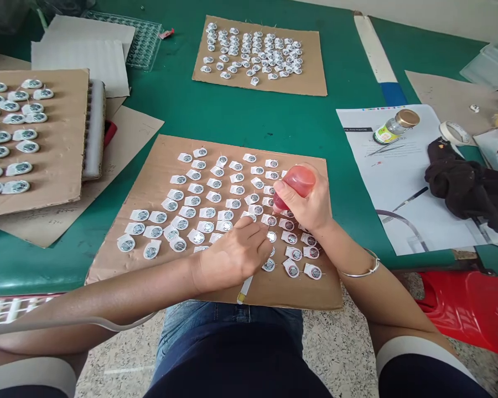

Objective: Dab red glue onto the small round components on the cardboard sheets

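In the head view my right hand (pixel 315 204) is wrapped round a soft squeeze bottle (pixel 301 179) of translucent red liquid, its tip pointing down at the small white parts. Close beside it, my left hand (pixel 236 251) is closed, fingers pinched near the same parts. A slim white stick with a yellowish end (pixel 244 290) sticks out beneath the left hand, which seems to grip it; its other end is hidden. Under both hands lies a cardboard sheet (pixel 120 271) bearing rows of small white tabbed discs (pixel 207 226) with dark ring markings. Several discs are covered by my hands.
Another disc-covered cardboard (pixel 311 83) lies at the back; a raised one (pixel 66 149) stands left. On the right are printed paper (pixel 365 149), a gold-lidded jar (pixel 392 127), tweezers (pixel 385 149), a tape roll (pixel 455 132) and black cloth (pixel 465 182). A red stool (pixel 468 309) stands below.
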Demonstrator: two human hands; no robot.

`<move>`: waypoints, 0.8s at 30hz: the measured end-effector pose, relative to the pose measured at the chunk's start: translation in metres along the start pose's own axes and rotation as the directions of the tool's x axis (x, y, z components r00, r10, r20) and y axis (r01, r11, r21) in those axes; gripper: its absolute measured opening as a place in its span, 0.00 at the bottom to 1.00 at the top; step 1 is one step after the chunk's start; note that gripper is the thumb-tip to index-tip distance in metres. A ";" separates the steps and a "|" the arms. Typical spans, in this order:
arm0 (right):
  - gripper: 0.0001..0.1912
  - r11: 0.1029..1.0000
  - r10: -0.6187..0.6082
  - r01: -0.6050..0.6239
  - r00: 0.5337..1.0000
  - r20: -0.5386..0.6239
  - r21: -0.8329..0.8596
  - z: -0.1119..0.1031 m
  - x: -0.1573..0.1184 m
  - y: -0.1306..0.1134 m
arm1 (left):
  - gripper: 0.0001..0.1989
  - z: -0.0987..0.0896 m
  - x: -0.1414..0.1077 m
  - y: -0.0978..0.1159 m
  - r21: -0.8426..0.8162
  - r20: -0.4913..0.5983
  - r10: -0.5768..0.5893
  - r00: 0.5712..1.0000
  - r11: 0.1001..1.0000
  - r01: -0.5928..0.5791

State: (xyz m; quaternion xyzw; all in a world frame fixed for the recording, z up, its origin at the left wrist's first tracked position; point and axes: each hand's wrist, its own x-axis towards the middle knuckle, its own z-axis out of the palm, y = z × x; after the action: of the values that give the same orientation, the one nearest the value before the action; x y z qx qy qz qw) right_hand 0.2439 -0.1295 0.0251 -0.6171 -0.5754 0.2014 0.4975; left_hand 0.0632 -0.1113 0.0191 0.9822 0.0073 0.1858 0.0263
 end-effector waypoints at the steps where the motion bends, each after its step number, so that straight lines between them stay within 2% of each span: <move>1: 0.12 1.000 -0.006 0.006 1.000 -0.007 -0.008 0.000 0.000 0.001 | 0.12 0.000 0.000 0.000 -0.003 0.001 0.000 1.000 1.000 0.000; 9: 0.13 0.984 -0.120 0.106 0.989 -0.090 -0.140 -0.002 0.001 0.006 | 0.11 0.000 0.000 -0.001 -0.011 0.011 -0.009 1.000 1.000 0.010; 18: 0.12 0.969 -0.183 0.172 0.982 -0.048 -0.180 -0.005 -0.001 0.008 | 0.09 -0.001 0.001 -0.001 -0.052 0.030 -0.031 0.999 0.998 0.033; 24: 0.13 0.966 -0.209 0.204 0.978 -0.011 -0.161 -0.003 -0.001 0.009 | 0.11 -0.002 0.004 -0.005 -0.148 0.033 -0.073 0.997 0.986 0.077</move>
State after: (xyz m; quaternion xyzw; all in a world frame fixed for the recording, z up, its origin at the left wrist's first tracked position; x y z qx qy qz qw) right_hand 0.2506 -0.1301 0.0184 -0.5943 -0.6437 0.0934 0.4730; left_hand 0.0661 -0.1064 0.0224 0.9790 0.0302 0.1710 0.1066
